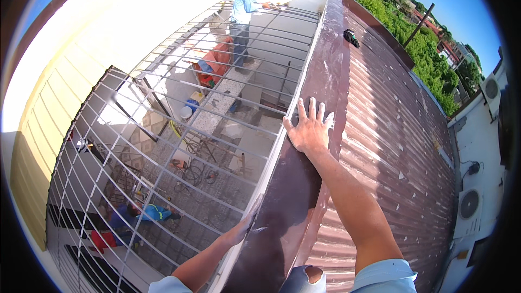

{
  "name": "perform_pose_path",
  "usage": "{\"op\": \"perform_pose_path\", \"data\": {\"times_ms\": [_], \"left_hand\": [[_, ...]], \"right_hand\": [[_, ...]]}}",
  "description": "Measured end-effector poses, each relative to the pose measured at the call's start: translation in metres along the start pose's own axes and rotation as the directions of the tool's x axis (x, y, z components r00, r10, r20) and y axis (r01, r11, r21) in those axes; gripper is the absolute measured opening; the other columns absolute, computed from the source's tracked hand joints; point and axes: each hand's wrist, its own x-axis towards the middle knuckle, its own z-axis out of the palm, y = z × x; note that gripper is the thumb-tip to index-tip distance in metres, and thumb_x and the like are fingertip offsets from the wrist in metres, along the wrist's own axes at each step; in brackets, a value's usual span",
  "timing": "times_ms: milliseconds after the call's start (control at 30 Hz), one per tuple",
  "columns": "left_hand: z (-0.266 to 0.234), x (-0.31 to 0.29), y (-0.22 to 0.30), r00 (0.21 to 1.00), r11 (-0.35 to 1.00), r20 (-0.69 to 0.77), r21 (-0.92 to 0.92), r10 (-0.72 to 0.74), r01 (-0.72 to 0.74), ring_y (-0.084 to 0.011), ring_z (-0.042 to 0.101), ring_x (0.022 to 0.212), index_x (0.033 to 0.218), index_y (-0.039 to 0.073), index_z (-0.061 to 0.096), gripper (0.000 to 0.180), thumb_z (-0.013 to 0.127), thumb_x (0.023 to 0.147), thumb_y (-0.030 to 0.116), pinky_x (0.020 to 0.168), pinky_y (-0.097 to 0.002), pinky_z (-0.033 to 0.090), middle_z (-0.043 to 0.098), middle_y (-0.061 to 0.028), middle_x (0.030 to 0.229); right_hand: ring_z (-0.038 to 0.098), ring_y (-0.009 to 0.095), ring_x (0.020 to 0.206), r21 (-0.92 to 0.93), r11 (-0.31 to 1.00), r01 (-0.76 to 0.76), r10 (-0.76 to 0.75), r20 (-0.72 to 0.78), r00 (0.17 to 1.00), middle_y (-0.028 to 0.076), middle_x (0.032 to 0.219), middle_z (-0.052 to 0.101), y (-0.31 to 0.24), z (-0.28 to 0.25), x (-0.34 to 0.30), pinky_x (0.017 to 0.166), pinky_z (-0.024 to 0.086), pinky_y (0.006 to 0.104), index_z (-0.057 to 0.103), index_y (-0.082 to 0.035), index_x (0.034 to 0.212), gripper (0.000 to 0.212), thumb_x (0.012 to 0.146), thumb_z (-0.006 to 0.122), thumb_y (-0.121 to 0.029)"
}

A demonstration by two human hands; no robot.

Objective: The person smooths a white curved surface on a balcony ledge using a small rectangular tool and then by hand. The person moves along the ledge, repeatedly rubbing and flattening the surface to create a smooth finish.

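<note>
My right hand (311,130) lies flat on the brown metal capping (289,206) along the top of a wall, its fingers spread and whitened with dust. It holds nothing. Lower and to the left, my left hand (244,229) rests along the pale inner edge of the same capping. Its fingers look stretched out along the edge, though their detail is hard to make out. Just left of that hand runs a grid of grey metal bars (217,187) over an open space below. My knee in torn jeans (306,280) shows at the lower edge.
A brown corrugated roof (380,157) slopes off to the right, with a dark object (351,38) near its top. Ahead, a person in light blue (242,13) stands by the bars. People (154,212) and tools lie far below the grid. Air-conditioner units (470,206) hang at right.
</note>
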Motion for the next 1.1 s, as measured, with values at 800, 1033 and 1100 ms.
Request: {"op": "perform_pose_path", "data": {"times_ms": [800,1033,1100], "left_hand": [[0.008,-0.048,-0.039,0.993,0.964,0.103,-0.265,0.059,-0.030,-0.0180,0.059,0.122,0.150,0.003,0.046,0.060,0.041,0.110,0.047,0.104,-0.0342,0.050,0.058,-0.0105,0.139],[0.018,0.043,0.033,0.888,0.862,0.323,-0.487,0.329,-0.142,-0.0168,0.060,0.120,0.147,0.004,0.049,0.050,0.047,0.110,0.038,0.102,-0.0330,0.051,0.060,-0.0091,0.136],[0.015,0.056,0.023,0.876,0.848,0.334,-0.510,0.348,-0.143,-0.0164,0.060,0.120,0.147,0.004,0.050,0.047,0.048,0.111,0.035,0.101,-0.0327,0.051,0.060,-0.0087,0.135]], "right_hand": [[0.014,0.044,0.157,0.037,0.999,-0.015,0.015,-0.007,1.000,0.021,0.169,0.022,0.010,0.013,-0.003,0.125,0.008,0.0655,0.024,-0.011,0.165,0.081,0.102,0.036,-0.060],[0.013,0.041,0.158,0.027,0.999,-0.038,0.037,0.042,0.998,0.019,0.170,0.021,0.005,0.009,-0.003,0.126,0.008,0.0637,0.025,-0.012,0.165,0.081,0.102,0.036,-0.063],[0.014,0.041,0.158,0.033,0.999,-0.030,0.030,0.024,0.999,0.019,0.170,0.022,0.004,0.007,-0.003,0.126,0.008,0.0637,0.025,-0.013,0.165,0.083,0.101,0.035,-0.065]]}}
